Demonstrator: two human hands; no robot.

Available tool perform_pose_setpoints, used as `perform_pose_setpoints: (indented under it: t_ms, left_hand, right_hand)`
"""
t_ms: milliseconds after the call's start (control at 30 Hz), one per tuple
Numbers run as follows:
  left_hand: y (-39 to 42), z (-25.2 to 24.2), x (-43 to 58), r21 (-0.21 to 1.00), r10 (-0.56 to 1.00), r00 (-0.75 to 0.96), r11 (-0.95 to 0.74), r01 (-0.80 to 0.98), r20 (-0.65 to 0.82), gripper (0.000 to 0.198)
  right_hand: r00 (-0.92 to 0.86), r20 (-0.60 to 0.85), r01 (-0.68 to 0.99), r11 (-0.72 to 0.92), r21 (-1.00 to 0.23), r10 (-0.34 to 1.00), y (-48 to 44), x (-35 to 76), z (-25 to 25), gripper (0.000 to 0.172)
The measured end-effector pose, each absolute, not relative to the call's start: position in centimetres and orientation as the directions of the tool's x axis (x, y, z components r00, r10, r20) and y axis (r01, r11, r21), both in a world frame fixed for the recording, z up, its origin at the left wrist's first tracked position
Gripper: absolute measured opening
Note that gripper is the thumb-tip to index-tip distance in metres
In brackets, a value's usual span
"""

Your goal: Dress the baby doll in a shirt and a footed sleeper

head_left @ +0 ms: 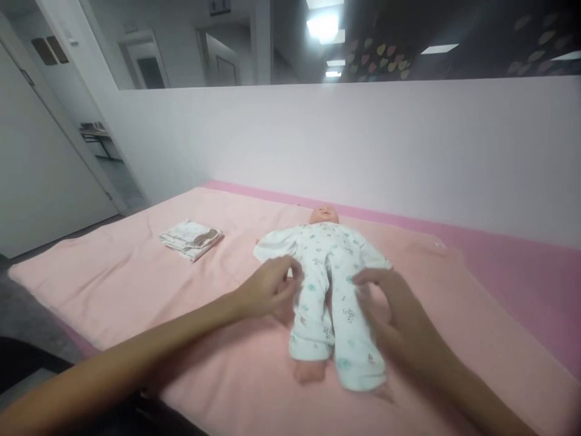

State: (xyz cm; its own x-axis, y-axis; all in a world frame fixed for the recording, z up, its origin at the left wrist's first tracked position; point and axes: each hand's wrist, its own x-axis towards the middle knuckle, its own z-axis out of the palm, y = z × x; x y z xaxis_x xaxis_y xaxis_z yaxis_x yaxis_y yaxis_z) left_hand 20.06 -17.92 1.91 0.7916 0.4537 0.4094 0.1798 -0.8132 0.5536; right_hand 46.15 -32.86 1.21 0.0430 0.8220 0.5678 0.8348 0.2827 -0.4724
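Hands (267,289) (406,321) flanking doll (342,266); folded cloth (190,238) off left, on blanket (104,272).

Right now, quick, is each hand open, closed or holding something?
Left hand: curled by one trouser leg; grip unclear.
Right hand: bent by the other trouser leg; grip unclear.
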Motion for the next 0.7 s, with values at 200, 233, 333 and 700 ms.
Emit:
perform_pose_setpoints:
  t_ms: [200,233,333,700]
  left_hand:
    - [-25.0,0.4,15.8,0.465,0.491,0.832,-0.818,0.339,0.258,0.021]
    - [-25.6,0.1,15.6,0.445,0.502,0.826,-0.82,0.36,0.257,0.026]
    - [-26.9,-0.8,15.6,0.389,0.536,0.803,-0.819,0.421,0.26,0.029]
    - [-28.6,-2.2,16.6,0.388,0.566,0.746,-0.813,0.434,0.352,0.011]
  right_hand:
    - [-0.317,0.531,0.845,0.488,-0.218,0.786,-37.8,41.5,-0.1,0.017]
    - [-0.344,0.526,0.841,0.504,-0.196,0.778,-37.8,41.1,-0.4,0.017]
    - [-0.363,0.521,0.838,0.516,-0.18,0.772,-37.3,40.3,-1.3,0.018]
    - [-0.289,0.701,0.833,0.532,-0.151,0.652,-37.4,38.9,-4.4,0.019]
